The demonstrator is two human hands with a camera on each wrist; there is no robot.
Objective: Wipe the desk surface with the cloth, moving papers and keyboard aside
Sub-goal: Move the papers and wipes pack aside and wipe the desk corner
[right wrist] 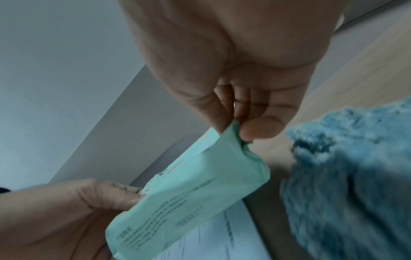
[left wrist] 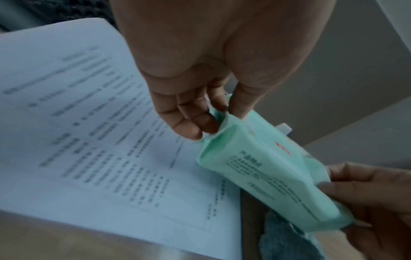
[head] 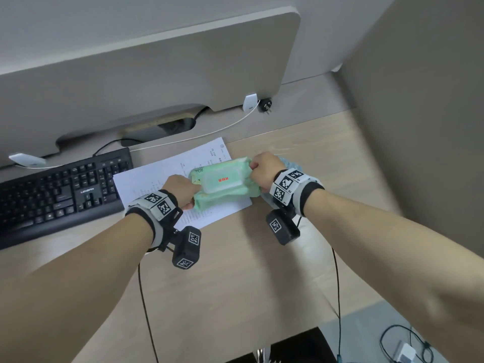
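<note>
A green pack of wet wipes (head: 225, 183) is held above a printed paper sheet (head: 162, 179) on the wooden desk (head: 235, 271). My left hand (head: 183, 189) pinches the pack's left end (left wrist: 213, 121). My right hand (head: 264, 169) pinches its right end (right wrist: 235, 133). A fluffy blue cloth (right wrist: 347, 176) lies on the desk just right of the pack, mostly hidden under my right wrist in the head view (head: 288, 162). A black keyboard (head: 60, 189) lies left of the paper.
A grey partition panel (head: 146, 69) runs along the back of the desk, and a wall (head: 419, 113) closes the right side. A white cable (head: 209, 134) and a plug (head: 265, 104) lie behind the paper. The desk's front edge (head: 301, 334) is near, with cables hanging.
</note>
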